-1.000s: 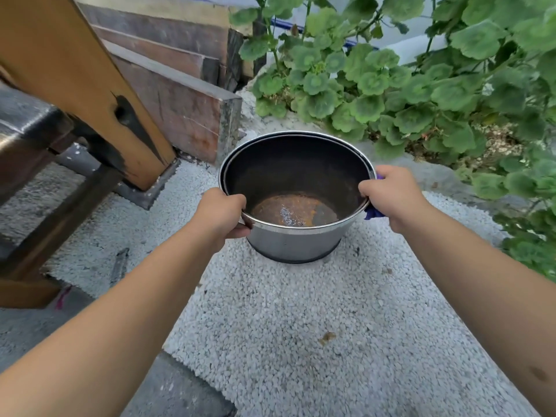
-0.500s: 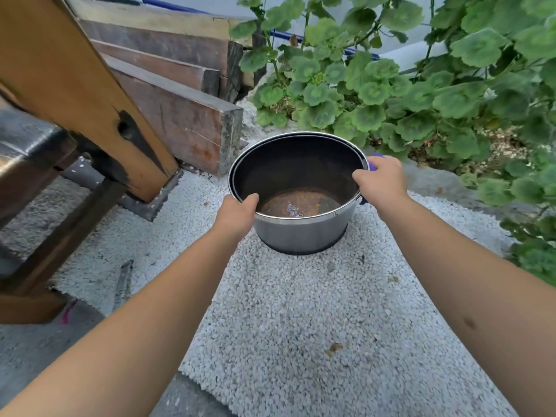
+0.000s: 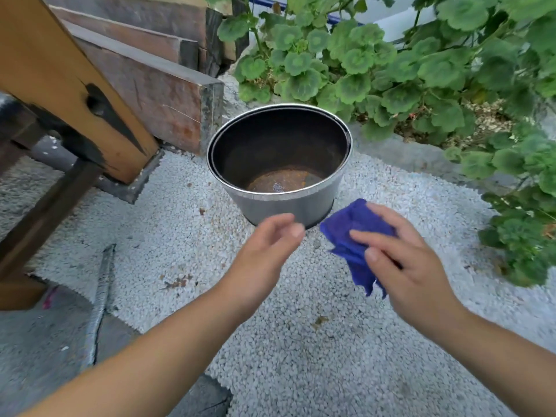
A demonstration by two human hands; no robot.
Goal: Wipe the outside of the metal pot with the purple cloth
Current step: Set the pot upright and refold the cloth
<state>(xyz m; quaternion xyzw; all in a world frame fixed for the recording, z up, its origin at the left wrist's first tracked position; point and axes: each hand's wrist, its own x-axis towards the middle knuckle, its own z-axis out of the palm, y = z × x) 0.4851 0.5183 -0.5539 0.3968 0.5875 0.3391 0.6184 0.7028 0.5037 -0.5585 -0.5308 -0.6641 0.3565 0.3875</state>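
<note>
We cannot see the metal pot [image 3: 288, 203] base nearest us, behind the left hand [image 3: 264, 254]; behind the pot, the plant [image 3: 421, 67] runs off frame; both hands are motion-blurred.

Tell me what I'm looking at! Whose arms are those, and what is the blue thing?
No machine here: a person wears a camera on their head, so you look down along their own arms. The metal pot stands on the white gravel, with leafy plants behind and wooden boards on the left. The right hand holds the purple cloth, used for wiping the pot. The left hand is open and holds nothing. Neither hand touches the pot.
</note>
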